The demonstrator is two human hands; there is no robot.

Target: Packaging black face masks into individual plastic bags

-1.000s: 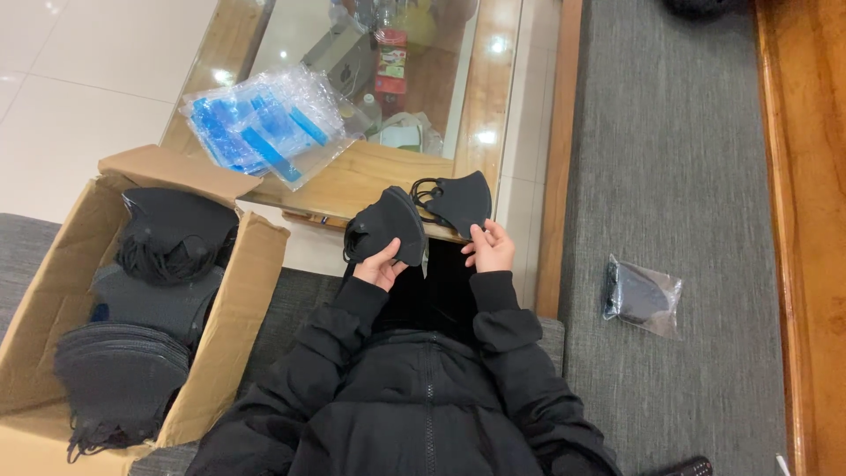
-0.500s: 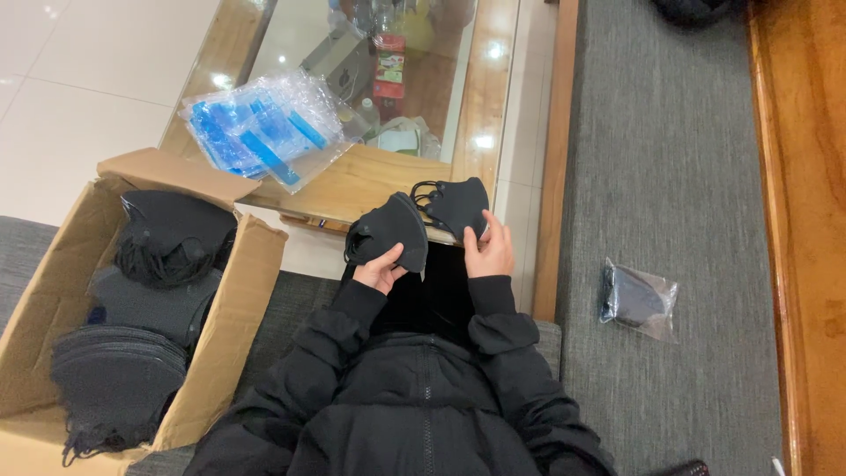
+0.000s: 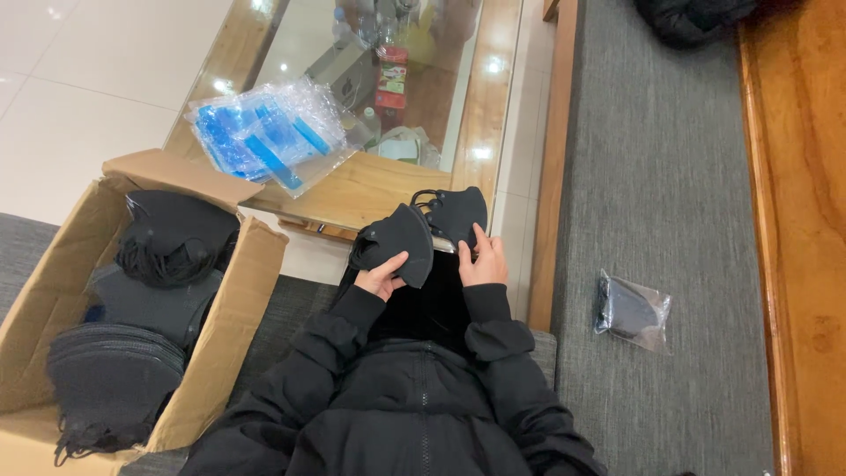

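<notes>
Seen from above, a seated person in a black jacket holds two folded black face masks just above the lap. The left hand [image 3: 385, 275] grips one mask [image 3: 397, 242]; the right hand [image 3: 482, 261] pinches the other mask [image 3: 458, 214]. Keeping the ear loops untangled would likely help. Left, an open cardboard box [image 3: 238, 317] holds stacked black masks. Right, a clear bag [image 3: 633, 310] holds something dark.

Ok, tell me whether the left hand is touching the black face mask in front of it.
Touching. The head view shows the left hand gripping the black face mask, its thumb lying over the lower edge with no gap.
</notes>
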